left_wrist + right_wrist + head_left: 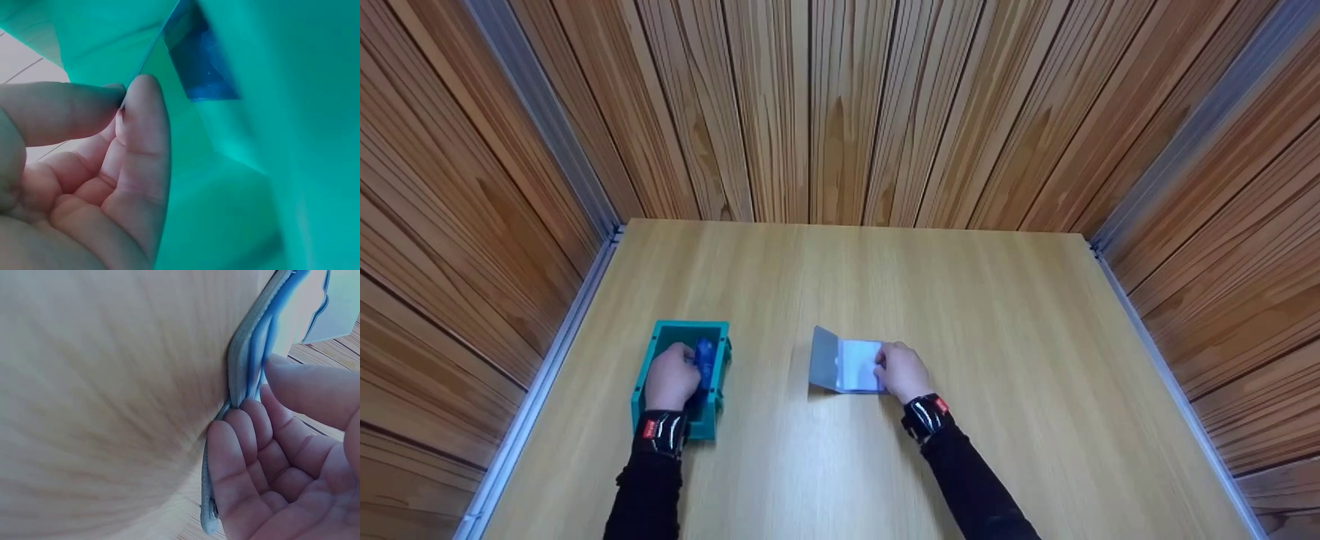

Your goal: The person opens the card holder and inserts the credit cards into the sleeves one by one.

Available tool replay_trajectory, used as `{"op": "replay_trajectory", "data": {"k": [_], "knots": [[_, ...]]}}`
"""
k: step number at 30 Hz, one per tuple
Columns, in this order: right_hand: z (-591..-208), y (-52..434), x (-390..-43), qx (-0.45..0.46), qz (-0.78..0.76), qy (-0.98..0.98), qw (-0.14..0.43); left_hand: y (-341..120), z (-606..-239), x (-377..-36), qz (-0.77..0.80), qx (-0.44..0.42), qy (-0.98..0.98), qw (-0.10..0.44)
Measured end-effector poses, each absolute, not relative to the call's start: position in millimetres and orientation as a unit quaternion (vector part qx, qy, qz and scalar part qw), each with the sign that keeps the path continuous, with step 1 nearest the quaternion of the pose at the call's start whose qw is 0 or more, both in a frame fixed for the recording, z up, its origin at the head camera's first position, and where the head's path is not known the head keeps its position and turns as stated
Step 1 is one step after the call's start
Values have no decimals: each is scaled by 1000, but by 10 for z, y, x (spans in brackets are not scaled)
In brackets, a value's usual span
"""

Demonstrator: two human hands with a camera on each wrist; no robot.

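Note:
A teal box (pixel 718 339) stands at the table's left. My left hand (pixel 670 377) reaches into it, beside a blue card (pixel 705 360). In the left wrist view the thumb and forefinger (pixel 143 126) pinch a thin edge that runs up to the blue card (pixel 199 67) against the teal box wall (pixel 292 112). A grey-blue card holder (pixel 844 366) lies mid-table with its cover flap (pixel 825 358) raised at the left. My right hand (pixel 901 371) holds its right edge. Its curled fingers (pixel 242 455) sit against the holder's edge (pixel 242 360), thumb above the blue leaves.
The light wooden table (pixel 1005 315) is walled in by brown wood panels (pixel 840 105) at the back and both sides, with metal rails (pixel 547 375) along the side edges. Black sleeves and wrist bands (pixel 926 415) cover both forearms.

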State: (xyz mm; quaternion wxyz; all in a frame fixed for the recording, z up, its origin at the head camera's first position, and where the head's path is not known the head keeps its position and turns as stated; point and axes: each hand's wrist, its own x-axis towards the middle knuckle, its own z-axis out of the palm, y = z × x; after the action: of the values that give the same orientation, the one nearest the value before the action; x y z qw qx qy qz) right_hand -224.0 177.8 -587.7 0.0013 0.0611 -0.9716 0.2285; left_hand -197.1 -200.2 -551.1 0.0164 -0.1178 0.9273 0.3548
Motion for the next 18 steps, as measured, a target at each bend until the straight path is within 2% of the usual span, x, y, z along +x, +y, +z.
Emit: {"op": "replay_trajectory", "data": {"k": [8, 14, 18], "knots": [[-5876, 1778, -2247, 55, 232, -971, -7, -2000, -5444, -1949, 352, -119, 928, 1], [-5880, 1779, -2250, 52, 233, -971, -10, -2002, -5387, -1942, 356, -128, 926, 11], [-5883, 1777, -2246, 59, 234, -970, -4, -2011, -5338, -1930, 358, -120, 926, -8]]}}
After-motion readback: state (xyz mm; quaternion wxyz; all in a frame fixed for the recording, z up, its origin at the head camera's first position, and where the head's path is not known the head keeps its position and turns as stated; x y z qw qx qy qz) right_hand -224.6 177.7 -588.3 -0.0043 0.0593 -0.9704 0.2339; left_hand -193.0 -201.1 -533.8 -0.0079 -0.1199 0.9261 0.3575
